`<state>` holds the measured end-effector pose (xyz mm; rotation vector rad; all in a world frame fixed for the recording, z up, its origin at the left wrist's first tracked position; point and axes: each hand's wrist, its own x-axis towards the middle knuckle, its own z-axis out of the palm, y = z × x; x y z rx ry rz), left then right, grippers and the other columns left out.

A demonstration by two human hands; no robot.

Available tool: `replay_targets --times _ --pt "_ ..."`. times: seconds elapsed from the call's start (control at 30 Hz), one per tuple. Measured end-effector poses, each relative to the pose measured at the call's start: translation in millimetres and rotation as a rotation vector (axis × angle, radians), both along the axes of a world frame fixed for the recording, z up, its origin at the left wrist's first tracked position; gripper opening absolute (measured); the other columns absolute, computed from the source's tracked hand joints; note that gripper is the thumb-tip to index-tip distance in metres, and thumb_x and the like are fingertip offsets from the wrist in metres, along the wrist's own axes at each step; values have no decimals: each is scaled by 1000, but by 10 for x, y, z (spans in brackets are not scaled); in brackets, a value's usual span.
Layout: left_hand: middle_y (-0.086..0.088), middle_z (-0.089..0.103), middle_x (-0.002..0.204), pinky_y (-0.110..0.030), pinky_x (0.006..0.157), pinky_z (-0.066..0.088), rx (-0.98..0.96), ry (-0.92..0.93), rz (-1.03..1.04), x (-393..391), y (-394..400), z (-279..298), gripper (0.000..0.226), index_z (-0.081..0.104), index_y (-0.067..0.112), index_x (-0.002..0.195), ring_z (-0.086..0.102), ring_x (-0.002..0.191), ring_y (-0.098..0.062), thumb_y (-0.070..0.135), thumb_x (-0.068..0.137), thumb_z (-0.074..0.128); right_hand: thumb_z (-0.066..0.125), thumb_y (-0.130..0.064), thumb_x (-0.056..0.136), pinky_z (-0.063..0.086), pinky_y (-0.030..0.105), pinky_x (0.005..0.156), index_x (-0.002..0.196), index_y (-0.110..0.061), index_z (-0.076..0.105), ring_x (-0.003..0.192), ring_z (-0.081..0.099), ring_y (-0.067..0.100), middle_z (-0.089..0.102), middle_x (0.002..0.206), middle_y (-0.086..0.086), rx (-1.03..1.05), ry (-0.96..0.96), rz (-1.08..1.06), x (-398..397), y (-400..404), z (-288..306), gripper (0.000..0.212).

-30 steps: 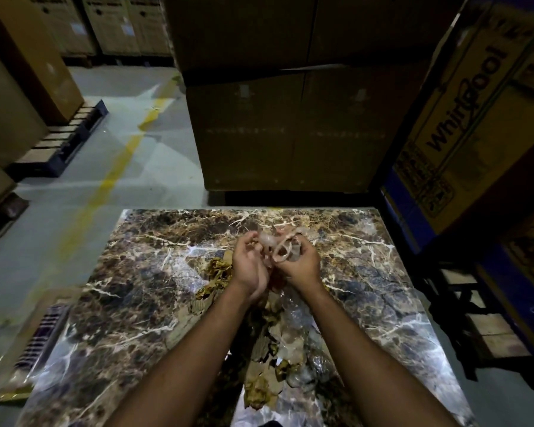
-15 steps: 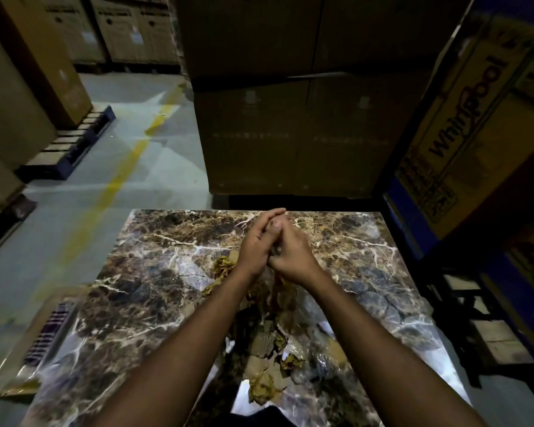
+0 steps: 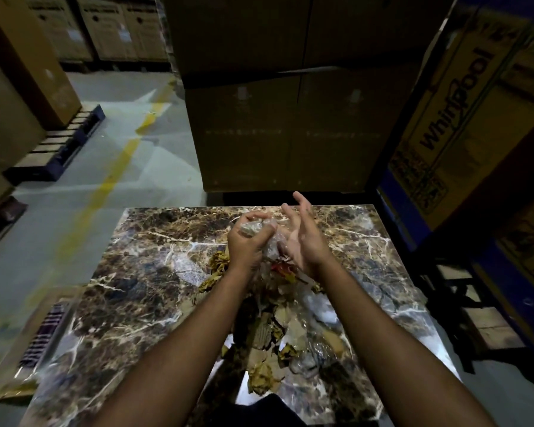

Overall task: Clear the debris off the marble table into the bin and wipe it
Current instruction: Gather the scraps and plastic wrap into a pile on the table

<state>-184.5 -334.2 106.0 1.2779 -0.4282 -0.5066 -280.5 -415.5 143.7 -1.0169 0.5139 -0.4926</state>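
A brown marble table (image 3: 142, 272) with white veins fills the lower middle of the head view. A heap of debris (image 3: 278, 331), made of dry leaves, cardboard scraps and clear plastic film, lies along its middle toward the near edge. My left hand (image 3: 247, 241) is closed around a crumpled wad of clear plastic (image 3: 270, 245) above the far part of the table. My right hand (image 3: 302, 238) is held beside it with fingers spread and palm turned toward the wad, touching the plastic at the palm.
A cardboard box (image 3: 28, 343) with a dark striped item inside stands on the floor at the table's left. Tall cartons (image 3: 284, 103) rise right behind the table, and a Whirlpool carton (image 3: 457, 112) at the right. A wooden pallet (image 3: 481, 318) sits low right.
Both hands were pressed together over the plastic half a second ago. Now my right hand has opened and drawn slightly right, leaving the wad in my left hand.
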Motion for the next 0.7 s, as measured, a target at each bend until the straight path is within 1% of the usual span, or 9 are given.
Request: replay_targets --times 0.07,0.17,0.23,0.3,0.37,0.4,0.47,0.53,0.7 --pt "-7 72 95 -27 63 56 20 12 16 -28 14 14 18 67 18 90 70 79 -16 2 84 74 43 -44 105 58 49 89 144 -33 45 126 59 30 42 156 -1 -245 157 -24 -67 -105 -85 40" --pt "-9 71 93 -32 55 59 -37 210 100 18 76 -1 18 66 17 93 72 72 -20 2 86 72 52 -27 105 63 46 76 128 -23 61 96 74 27 65 130 5 -418 277 -239 -307 -275 -308 25" --pt "-8 69 91 -31 49 57 -73 300 173 113 143 -30 18 65 17 92 71 65 -15 1 87 70 62 -27 98 62 45 79 122 -31 63 101 71 27 68 124 4 -560 425 -400 -567 -346 -563 24" --pt "-6 68 89 -29 47 55 -96 345 207 195 201 -85 18 63 15 95 70 62 -12 -1 88 68 76 -39 87 55 54 94 128 -43 55 120 61 27 59 136 1 -647 548 -313 -821 -302 -858 47" --pt "-8 67 94 -30 50 55 -115 404 223 228 237 -145 22 60 10 105 70 65 -14 0 87 69 85 -60 66 40 64 108 145 -54 36 139 40 29 34 160 2 -734 678 -49 -948 -161 -1119 93" --pt "-9 66 95 -31 51 56 -117 429 230 231 239 -176 26 59 9 109 71 66 -15 1 87 69 86 -68 56 34 67 111 150 -57 23 144 31 31 21 165 0 -750 730 61 -939 -61 -1206 114" --pt "-10 66 94 -32 52 57 -107 466 246 214 224 -232 26 59 8 109 71 65 -17 1 86 70 83 -78 46 29 71 112 151 -62 3 148 22 38 11 168 0 -823 810 140 -821 98 -1347 133" --pt "-11 67 92 -33 52 57 -96 491 255 181 204 -256 23 60 9 103 71 64 -19 2 85 72 83 -77 49 27 70 114 150 -63 -2 149 21 41 14 168 -1 -887 874 119 -670 171 -1422 133" --pt "-13 67 96 -36 54 58 -118 492 224 163 214 -295 30 61 9 111 72 68 -21 5 84 73 82 -54 72 27 55 115 151 -49 28 145 29 30 37 159 -4 -975 924 89 -520 141 -1402 96"
